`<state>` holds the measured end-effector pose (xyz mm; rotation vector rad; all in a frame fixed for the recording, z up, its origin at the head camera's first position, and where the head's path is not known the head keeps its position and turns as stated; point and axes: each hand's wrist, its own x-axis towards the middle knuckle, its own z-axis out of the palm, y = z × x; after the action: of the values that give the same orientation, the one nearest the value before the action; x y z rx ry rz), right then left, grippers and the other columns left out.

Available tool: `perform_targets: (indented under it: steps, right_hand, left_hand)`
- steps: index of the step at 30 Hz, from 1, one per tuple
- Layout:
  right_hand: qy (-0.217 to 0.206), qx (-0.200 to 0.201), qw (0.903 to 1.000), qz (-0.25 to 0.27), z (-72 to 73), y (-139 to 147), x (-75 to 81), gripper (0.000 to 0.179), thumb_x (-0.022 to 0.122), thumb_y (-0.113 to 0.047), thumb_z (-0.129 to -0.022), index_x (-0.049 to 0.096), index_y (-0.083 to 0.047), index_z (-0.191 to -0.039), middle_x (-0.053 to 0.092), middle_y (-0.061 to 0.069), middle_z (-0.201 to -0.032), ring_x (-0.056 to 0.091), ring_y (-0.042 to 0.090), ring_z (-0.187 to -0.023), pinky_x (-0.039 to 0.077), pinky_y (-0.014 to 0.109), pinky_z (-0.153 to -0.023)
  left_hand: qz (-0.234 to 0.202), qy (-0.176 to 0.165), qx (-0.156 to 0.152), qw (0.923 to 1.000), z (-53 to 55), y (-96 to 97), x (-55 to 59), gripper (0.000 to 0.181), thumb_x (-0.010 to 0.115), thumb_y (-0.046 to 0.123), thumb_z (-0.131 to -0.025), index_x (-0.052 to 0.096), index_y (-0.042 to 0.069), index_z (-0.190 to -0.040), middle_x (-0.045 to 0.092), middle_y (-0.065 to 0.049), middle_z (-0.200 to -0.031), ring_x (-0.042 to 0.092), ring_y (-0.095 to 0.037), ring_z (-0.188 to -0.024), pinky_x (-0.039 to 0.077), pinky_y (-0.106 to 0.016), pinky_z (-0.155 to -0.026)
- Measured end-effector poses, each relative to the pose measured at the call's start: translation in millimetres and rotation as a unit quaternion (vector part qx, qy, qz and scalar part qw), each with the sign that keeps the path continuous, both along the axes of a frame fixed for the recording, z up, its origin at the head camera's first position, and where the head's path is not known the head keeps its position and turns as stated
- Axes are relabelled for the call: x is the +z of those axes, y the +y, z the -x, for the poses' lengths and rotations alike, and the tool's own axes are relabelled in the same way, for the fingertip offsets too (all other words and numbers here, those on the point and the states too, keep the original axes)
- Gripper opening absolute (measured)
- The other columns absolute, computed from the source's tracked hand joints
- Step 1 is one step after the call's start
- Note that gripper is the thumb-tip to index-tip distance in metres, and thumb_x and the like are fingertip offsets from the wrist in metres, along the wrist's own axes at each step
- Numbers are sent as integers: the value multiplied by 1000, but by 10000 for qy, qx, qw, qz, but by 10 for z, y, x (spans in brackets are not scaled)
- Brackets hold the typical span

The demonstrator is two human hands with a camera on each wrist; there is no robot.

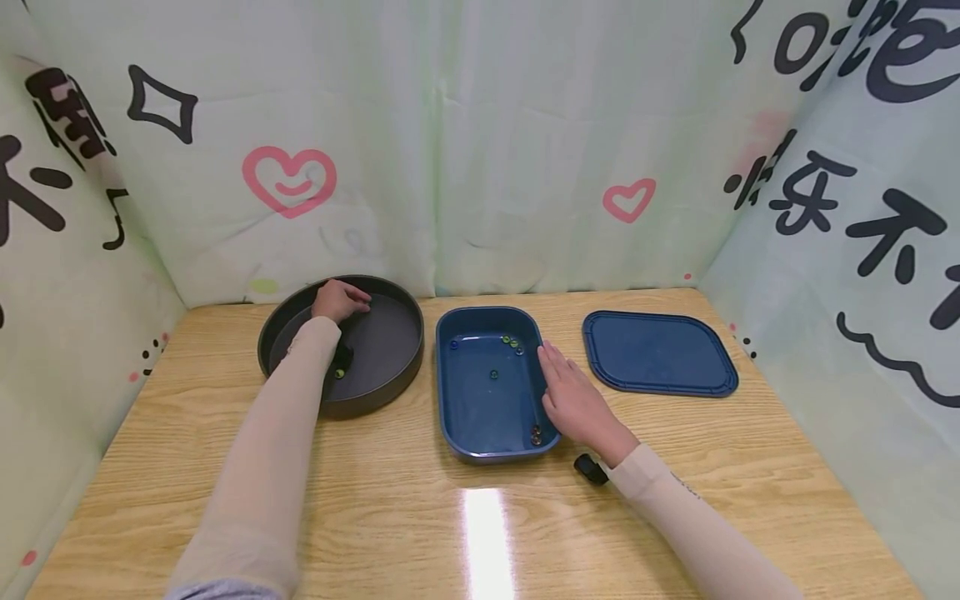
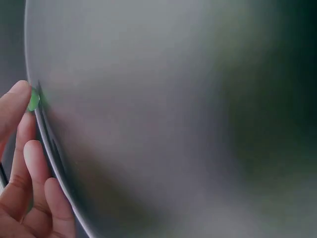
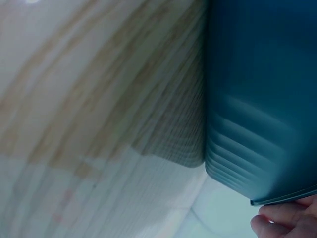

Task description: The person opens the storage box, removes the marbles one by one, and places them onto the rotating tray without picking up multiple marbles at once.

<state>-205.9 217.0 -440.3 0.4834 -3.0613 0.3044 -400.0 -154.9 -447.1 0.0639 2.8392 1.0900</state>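
My left hand is inside a round dark grey pan, near its far side. In the left wrist view its thumb and index finger pinch a green glass marble. A yellow-green marble lies on the pan floor, below the wrist. My right hand rests its extended fingers against the right rim of a deep blue rectangular box. Inside the box are several glass marbles: a green pair at the back, a blue one, one in the middle and reddish ones in the front right corner.
A flat blue lid lies on the wooden table to the right of the box. A printed pale curtain rises behind and at both sides of the table. Black wrist cameras are strapped on both forearms.
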Motion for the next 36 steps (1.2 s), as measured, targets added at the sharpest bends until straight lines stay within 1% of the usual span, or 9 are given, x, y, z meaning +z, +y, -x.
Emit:
perform_targets:
  steps: [6, 13, 18, 22, 26, 30, 33, 36]
  right_hand:
    - [32, 15, 10000, -20, -6, 5, 9, 59, 42, -11, -94, 22, 7, -146, 21, 22, -154, 24, 34, -142, 25, 50, -113]
    - [-32, 59, 10000, -50, -4, -5, 17, 59, 42, -11, -94, 21, 7, -146, 21, 22, -154, 24, 34, -143, 25, 51, -113]
    - [-82, 47, 9999, -55, 6, -2, 15, 59, 41, -11, -93, 20, 7, -146, 20, 22, -154, 23, 34, -143, 25, 51, -113]
    - [-106, 51, 9999, -73, 13, -5, 21, 59, 41, -11, -94, 20, 7, -146, 19, 22, -155, 23, 34, -143, 24, 51, -113]
    - [-176, 28, 9998, -95, 17, -10, 26, 60, 40, -11, -94, 18, 6, -147, 18, 21, -155, 22, 34, -143, 23, 50, -114]
    - [-142, 17, 9999, -59, 27, -10, 21, 60, 42, -11, -94, 19, 7, -147, 19, 22, -155, 22, 35, -143, 24, 51, -114]
    - [-118, 21, 9999, -41, 32, -8, 12, 60, 42, -11, -94, 19, 7, -146, 19, 23, -154, 23, 35, -143, 24, 51, -113]
    - [-108, 25, 9999, -64, 35, -6, 5, 60, 42, -11, -94, 19, 7, -147, 19, 23, -155, 23, 35, -142, 24, 51, -113]
  left_hand:
    - [91, -48, -45, 9999, 26, -4, -15, 23, 68, 15, -85, 72, 5, -106, 70, -17, -105, 63, -33, -97, 49, -40, -81]
    - [49, -68, 30, 10000, -17, -48, -6, 22, 68, 13, -85, 72, 4, -105, 71, -17, -103, 63, -32, -94, 49, -37, -78]
    - [-43, 102, 3, 9999, -20, -58, 45, 23, 67, 15, -87, 71, 4, -106, 69, -18, -105, 61, -32, -94, 48, -39, -78]
    - [-247, 298, -91, 9992, -40, -24, 143, 24, 67, 14, -87, 70, 1, -108, 67, -21, -106, 60, -34, -98, 48, -44, -84]
    - [-483, 523, -148, 9974, -85, 40, 268, 24, 68, 13, -86, 70, 1, -107, 68, -22, -104, 61, -34, -99, 48, -44, -88]
    - [-706, 651, -201, 9952, -138, 115, 394, 24, 69, 13, -85, 71, 2, -106, 69, -20, -103, 62, -32, -98, 49, -42, -88]
    - [-753, 748, -282, 9940, -180, 169, 478, 25, 70, 16, -85, 71, 3, -107, 70, -19, -103, 63, -31, -99, 50, -41, -86]
    - [-810, 889, -322, 9922, -223, 225, 554, 25, 72, 17, -83, 72, 4, -105, 70, -18, -102, 64, -29, -96, 51, -38, -82]
